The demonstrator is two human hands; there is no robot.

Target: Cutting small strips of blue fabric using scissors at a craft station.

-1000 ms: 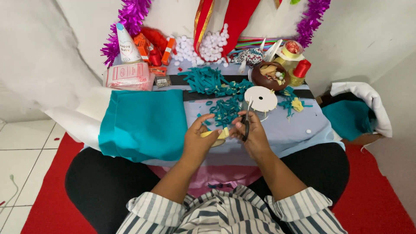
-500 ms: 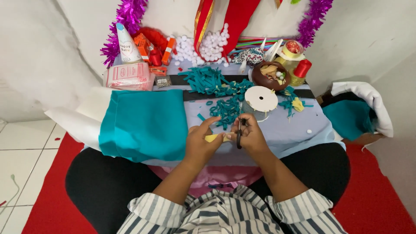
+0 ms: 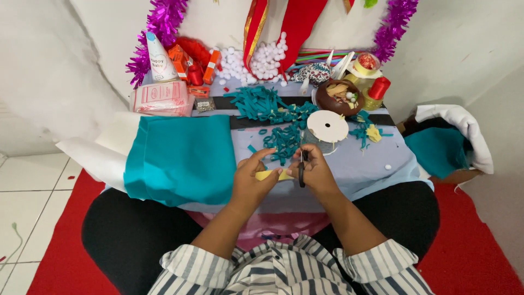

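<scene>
Crowded table: left hand pinches yellow strip, right hand apparently scissors.

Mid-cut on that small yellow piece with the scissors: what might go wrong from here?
1. The left hand pinches the yellow piece right beside the scissors in the right hand, so the fingertips could get nicked.
2. The piece is small, so it may slip or be cut crooked.
3. Offcuts could get lost among the teal scraps just ahead.
</scene>
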